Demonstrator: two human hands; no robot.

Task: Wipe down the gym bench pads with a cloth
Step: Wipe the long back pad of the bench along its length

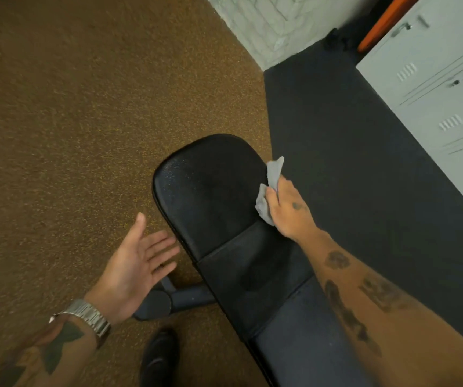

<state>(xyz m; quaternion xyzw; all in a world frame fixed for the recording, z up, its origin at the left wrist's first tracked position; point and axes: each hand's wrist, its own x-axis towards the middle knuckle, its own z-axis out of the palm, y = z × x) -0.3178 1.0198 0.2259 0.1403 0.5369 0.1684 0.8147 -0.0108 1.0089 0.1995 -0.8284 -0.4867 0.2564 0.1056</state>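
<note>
A black padded gym bench (210, 196) runs from the lower right toward the middle, its rounded end pad farthest from me. My right hand (287, 210) grips a crumpled grey cloth (269, 188) against the right edge of that end pad. My left hand (138, 263) hovers palm up with straight fingers just left of the bench, holding nothing. A metal watch sits on that wrist.
The bench's dark foot bar with a round end cap (155, 304) sticks out on the brown speckled floor (71, 135). A black shoe (160, 356) is below it. A dark mat (350, 152) lies to the right, with grey lockers (442, 79) beyond.
</note>
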